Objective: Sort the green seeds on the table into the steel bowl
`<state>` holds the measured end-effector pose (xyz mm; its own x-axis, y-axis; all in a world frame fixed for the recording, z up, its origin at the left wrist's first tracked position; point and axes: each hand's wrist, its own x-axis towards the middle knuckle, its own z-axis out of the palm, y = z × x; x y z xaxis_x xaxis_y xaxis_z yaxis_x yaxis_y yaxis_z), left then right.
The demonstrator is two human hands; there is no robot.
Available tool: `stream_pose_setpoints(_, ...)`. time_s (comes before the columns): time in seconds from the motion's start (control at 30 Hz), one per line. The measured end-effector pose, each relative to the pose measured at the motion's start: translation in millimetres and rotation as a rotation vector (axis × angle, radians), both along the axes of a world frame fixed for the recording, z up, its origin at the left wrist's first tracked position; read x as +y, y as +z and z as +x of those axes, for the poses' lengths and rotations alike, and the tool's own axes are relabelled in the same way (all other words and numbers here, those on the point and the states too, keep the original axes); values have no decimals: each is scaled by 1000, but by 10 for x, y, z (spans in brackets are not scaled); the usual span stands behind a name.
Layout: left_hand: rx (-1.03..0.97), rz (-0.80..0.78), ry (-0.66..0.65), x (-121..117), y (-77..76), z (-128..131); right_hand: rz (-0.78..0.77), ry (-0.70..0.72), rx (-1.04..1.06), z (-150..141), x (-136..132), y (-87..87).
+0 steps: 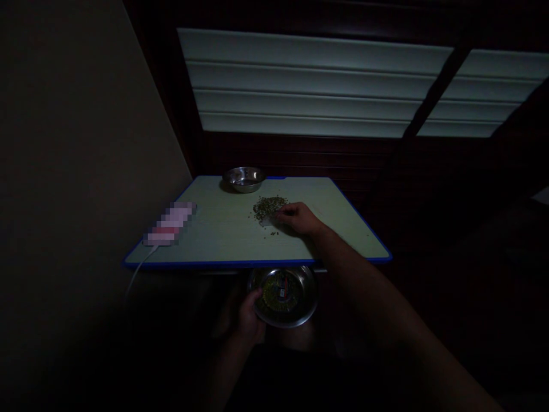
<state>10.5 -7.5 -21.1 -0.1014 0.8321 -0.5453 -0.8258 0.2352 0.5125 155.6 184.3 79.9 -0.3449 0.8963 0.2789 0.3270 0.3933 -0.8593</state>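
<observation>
My right hand (300,218) is over the table, its fingers pinched on a small pale, flat piece (267,221) whose kind is too dark to make out. That piece touches the near side of a loose pile of small dark greenish grains or beans (268,205), and a few stray ones lie closer to me. Below the table's front edge, my left hand (250,320) grips the left rim of a metal bowl (312,300), thumb on top. Inside the bowl is yellow-green stuff (272,292) with a small label-like patch in red and white.
The pale green tabletop (218,229) has a blue edge. A second metal bowl (244,180) stands at the back left. At the left edge lies a blurred-out phone-like object (171,223) with a white cable (136,274). Walls and slatted panels border the table.
</observation>
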Motion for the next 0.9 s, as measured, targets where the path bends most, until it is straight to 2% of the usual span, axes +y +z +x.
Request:
stream_pose_setpoints(0.33,-9,-13,14,-1,55,-1,-24,95,-8,-31,-5,3)
stream_pose_setpoints(0.6,-19,10,39,25,-27,-39,-121,236,1,-8,-65,77)
stream_pose_setpoints(0.9,-30,7,42,20,42,-33,-194,376,-32,63,-91,143)
